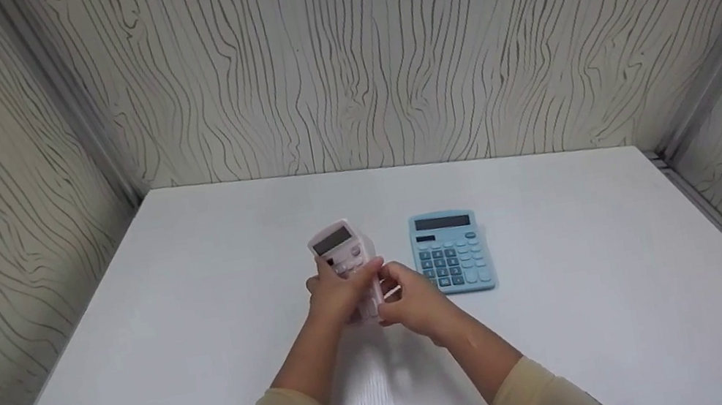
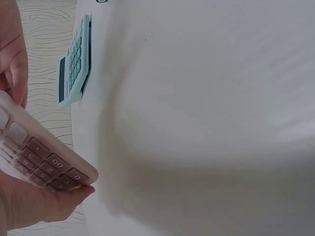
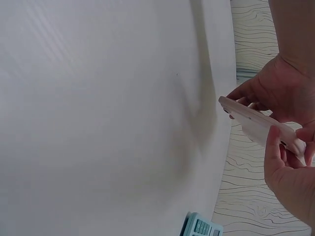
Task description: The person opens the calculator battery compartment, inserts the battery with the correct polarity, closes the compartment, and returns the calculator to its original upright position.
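Note:
A pale pink calculator (image 1: 336, 239) with darker pink number keys is held up in both hands, tilted, its display at the far end. My left hand (image 1: 336, 294) grips it across the keys, with the thumb toward its right edge. At the right edge, my right hand (image 1: 415, 300) pinches the calculator's side between thumb and fingers. From the right wrist view, the pink calculator's back and side (image 3: 256, 123) show between the left hand (image 3: 283, 93) and right hand (image 3: 290, 187). In the left wrist view its keys (image 2: 56, 164) face the camera.
A light blue calculator (image 1: 452, 253) lies face up on the white table (image 1: 599, 249), just right of the right hand. Wood-grain patterned panels (image 1: 343, 57) stand behind the table and on both sides.

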The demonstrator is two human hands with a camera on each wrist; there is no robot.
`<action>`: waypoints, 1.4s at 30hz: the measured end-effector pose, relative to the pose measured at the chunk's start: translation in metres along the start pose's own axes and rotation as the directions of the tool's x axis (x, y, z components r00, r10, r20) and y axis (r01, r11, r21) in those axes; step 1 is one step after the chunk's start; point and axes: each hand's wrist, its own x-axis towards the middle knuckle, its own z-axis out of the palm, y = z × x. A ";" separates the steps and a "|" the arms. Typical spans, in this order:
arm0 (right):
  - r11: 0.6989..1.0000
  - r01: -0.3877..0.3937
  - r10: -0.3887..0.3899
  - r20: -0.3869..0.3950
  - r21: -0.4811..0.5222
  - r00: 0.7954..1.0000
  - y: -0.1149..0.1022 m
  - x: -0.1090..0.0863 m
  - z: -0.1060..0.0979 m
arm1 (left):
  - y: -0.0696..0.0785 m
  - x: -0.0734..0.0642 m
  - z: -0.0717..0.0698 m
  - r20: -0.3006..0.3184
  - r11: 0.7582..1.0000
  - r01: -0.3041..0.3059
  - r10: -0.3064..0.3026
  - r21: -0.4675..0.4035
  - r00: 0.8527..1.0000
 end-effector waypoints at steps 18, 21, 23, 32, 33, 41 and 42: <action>0.979 0.072 -0.084 0.054 0.192 0.995 0.013 0.001 -0.022 | 0.004 -0.004 0.003 0.230 0.988 0.001 0.035 -0.154 0.973; 0.984 0.030 -0.030 -0.001 0.176 1.000 0.016 0.004 -0.025 | 0.003 -0.002 0.005 0.287 0.969 0.005 0.068 -0.247 0.956; 0.986 -0.009 0.016 -0.040 0.167 0.999 0.018 0.006 -0.026 | 0.002 -0.002 0.006 0.319 0.952 0.021 0.082 -0.306 0.944; 0.981 -0.116 0.136 -0.123 0.154 0.983 0.023 0.011 -0.027 | 0.007 -0.010 0.005 0.429 0.853 0.140 0.105 -0.502 0.897; 0.980 -0.124 0.144 -0.124 0.154 0.982 0.024 0.011 -0.027 | 0.008 -0.011 0.004 0.442 0.843 0.153 0.109 -0.515 0.890; 0.982 -0.122 0.141 -0.125 0.144 0.982 0.024 0.011 -0.029 | 0.011 -0.018 0.001 0.542 0.812 0.203 0.158 -0.547 0.826; 0.982 -0.121 0.140 -0.127 0.144 0.982 0.024 0.010 -0.029 | 0.011 -0.018 0.001 0.552 0.812 0.205 0.166 -0.547 0.817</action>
